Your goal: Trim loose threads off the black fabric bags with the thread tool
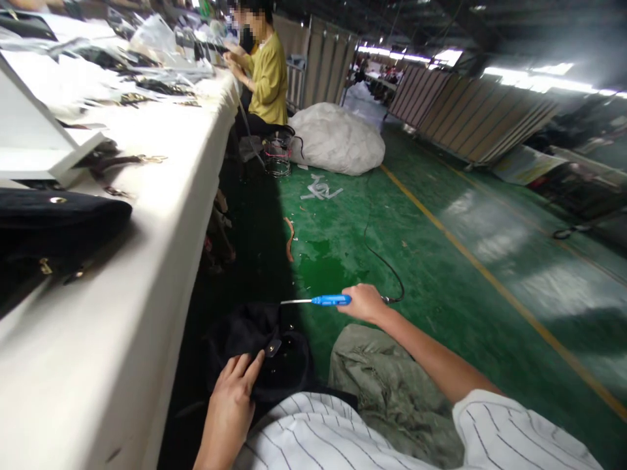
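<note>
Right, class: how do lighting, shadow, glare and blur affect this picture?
Head view: the bright strips at upper right are blown out; the green floor shows pale glare on the right and deep shadow beside the white table; the black fabric by the left hand merges into that shadow; the far right edge looks smeared, while the blue-handled tool reads clearly.

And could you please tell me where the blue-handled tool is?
In the head view, the blue-handled tool is in the right hand, pointing left, its thin tip near the black fabric item.
</note>
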Demonstrator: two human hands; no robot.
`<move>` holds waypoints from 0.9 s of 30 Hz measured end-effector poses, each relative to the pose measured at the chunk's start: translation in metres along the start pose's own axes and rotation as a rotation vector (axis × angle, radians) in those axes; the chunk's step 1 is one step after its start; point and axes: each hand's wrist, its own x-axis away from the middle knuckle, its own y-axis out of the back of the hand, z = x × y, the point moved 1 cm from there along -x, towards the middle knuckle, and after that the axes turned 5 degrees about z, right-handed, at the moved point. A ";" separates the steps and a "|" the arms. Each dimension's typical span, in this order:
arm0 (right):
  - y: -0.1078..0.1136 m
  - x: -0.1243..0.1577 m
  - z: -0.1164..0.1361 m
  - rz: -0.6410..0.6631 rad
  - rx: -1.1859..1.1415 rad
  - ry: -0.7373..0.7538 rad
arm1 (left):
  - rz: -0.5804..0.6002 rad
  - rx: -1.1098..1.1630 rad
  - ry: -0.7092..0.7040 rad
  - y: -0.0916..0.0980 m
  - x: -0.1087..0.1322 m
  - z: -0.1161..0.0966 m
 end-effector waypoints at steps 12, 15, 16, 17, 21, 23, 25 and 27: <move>-0.035 0.001 -0.032 0.023 -0.056 -0.027 | 0.029 0.143 0.135 0.020 -0.036 -0.005; -0.028 -0.004 -0.047 -0.029 -0.133 -0.202 | -0.029 0.236 0.326 0.044 -0.074 0.005; -0.025 -0.003 -0.050 -0.046 -0.155 -0.255 | -0.067 0.305 0.437 0.052 -0.085 0.010; -0.023 0.000 -0.052 -0.059 -0.177 -0.289 | -0.116 0.409 0.572 0.058 -0.096 0.015; -0.026 0.029 -0.031 -0.110 -0.279 -0.246 | -0.305 0.924 1.024 0.057 -0.123 0.024; -0.032 0.044 -0.011 -0.120 -0.320 -0.173 | -0.350 1.065 1.081 0.046 -0.130 0.020; -0.037 0.053 0.004 -0.101 -0.337 -0.111 | -0.393 1.158 1.138 0.034 -0.132 0.016; -0.041 0.056 0.009 -0.069 -0.319 -0.118 | -0.444 1.184 1.201 0.025 -0.130 0.015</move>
